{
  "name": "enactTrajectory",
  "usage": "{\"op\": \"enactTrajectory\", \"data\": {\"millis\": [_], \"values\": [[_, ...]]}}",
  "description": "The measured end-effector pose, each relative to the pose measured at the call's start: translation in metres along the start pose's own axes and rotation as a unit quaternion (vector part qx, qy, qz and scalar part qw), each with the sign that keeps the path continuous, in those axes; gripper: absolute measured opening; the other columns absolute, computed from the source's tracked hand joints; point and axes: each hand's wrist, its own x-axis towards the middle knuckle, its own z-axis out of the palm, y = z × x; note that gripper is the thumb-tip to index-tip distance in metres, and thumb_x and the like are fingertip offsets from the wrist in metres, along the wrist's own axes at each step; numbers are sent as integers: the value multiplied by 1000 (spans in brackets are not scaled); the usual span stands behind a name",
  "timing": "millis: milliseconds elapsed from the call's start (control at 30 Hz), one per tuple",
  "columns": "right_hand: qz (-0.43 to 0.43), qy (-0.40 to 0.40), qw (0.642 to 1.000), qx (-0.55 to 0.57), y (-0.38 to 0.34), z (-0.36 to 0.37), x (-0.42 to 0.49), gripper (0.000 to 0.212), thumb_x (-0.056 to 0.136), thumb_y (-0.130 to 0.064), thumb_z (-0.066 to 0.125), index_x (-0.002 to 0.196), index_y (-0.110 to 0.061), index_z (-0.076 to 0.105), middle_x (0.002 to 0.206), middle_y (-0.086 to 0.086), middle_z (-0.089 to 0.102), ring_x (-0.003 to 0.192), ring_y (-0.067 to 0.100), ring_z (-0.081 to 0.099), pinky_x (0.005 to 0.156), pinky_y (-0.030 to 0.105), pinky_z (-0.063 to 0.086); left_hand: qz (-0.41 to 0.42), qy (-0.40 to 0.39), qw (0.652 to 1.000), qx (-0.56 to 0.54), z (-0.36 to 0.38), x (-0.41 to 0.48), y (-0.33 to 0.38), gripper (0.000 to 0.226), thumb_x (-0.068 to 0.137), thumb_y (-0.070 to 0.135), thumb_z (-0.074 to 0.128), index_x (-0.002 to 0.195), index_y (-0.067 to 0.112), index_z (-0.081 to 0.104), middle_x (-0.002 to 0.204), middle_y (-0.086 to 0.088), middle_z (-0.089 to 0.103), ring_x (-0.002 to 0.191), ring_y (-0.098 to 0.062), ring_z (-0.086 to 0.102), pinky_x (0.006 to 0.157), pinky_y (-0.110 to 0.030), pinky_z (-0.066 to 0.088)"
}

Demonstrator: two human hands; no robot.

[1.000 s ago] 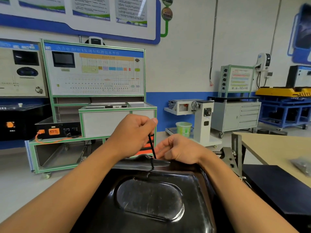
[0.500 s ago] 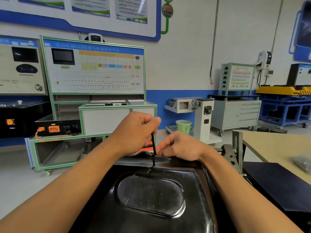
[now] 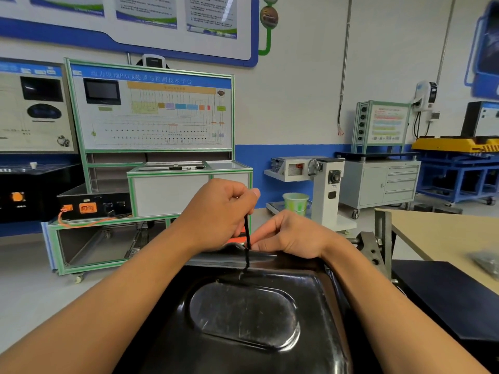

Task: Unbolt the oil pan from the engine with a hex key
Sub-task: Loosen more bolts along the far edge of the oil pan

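A glossy black oil pan (image 3: 243,317) fills the lower middle, its flat bottom facing up with an oval dent. A thin black hex key (image 3: 247,233) stands nearly upright at the pan's far flange (image 3: 216,259). My left hand (image 3: 216,214) is closed around the key's upper end. My right hand (image 3: 291,234) rests on the far flange, its fingertips pinching the key's lower shaft. The key's tip and the bolt under it are hidden by the flange edge.
A metal engine-stand bracket (image 3: 378,247) stands right of the pan. A tan table (image 3: 442,233) with a dark mat (image 3: 453,292) and a plastic bag (image 3: 488,261) lies at the right. Training benches (image 3: 151,168), a green cup (image 3: 295,202) and cabinets line the far wall.
Both hands have stayed on the hex key at the far flange. The left hand has turned slightly on the key's top; the view has shifted a little.
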Motion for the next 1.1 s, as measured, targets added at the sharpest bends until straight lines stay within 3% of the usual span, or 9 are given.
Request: {"op": "enactTrajectory", "data": {"millis": [100,267,467,567,733,900,1000,1100], "values": [[2,3,1000,-1,0,1,0,20,87,-11,77,107,-9,79,101,7,78,88,12,69,96,32,54,1,3,1000,-7,1,1,1,42,102,22,55,64,5,56,39,-5,43,27,-6,32,36,-14,30],[-7,-9,1000,9,-1,1,-1,15,88,-11,76,101,-16,81,98,7,79,85,11,69,91,28,55,6,-9,1000,6,2,2,-1,41,101,27,56,63,10,57,37,1,49,29,-5,36,38,-12,32],[-20,-22,999,27,-1,2,-1,15,88,-3,73,94,-15,80,88,0,77,81,5,67,79,15,52,-45,-125,991,33,5,-1,-5,36,102,26,55,76,2,59,51,-5,66,35,-6,50,42,-13,39],[-18,-18,999,28,-1,1,-1,17,89,-4,73,105,-7,78,94,7,77,83,9,67,81,16,52,-56,-103,993,19,3,1,-7,38,102,26,54,80,-5,59,51,-7,65,36,-8,51,40,-16,38],[-11,-9,1000,18,0,1,-1,17,88,-6,74,104,-11,79,95,7,79,81,7,68,81,16,55,-56,-55,996,-47,0,4,-4,38,102,29,54,70,10,60,47,-9,60,30,-10,44,35,-15,34],[8,-6,1000,17,-2,3,-3,29,90,10,59,114,1,74,111,22,74,97,22,65,101,36,51,-66,-34,992,-106,-3,4,-6,41,102,27,54,65,13,60,45,-11,58,30,-14,41,34,-18,34],[31,3,997,67,-6,6,-5,32,89,18,51,116,11,68,116,36,67,96,30,59,105,46,47,-78,-26,992,-97,-2,4,-4,42,102,27,55,62,15,61,45,-10,58,30,-13,41,35,-17,34],[51,-14,993,102,-7,7,-5,34,91,20,45,119,14,63,118,39,64,97,32,59,104,47,48,-91,-4,991,-102,-3,3,-2,44,102,28,54,59,19,62,44,-9,57,33,-17,42,37,-21,36]]}}
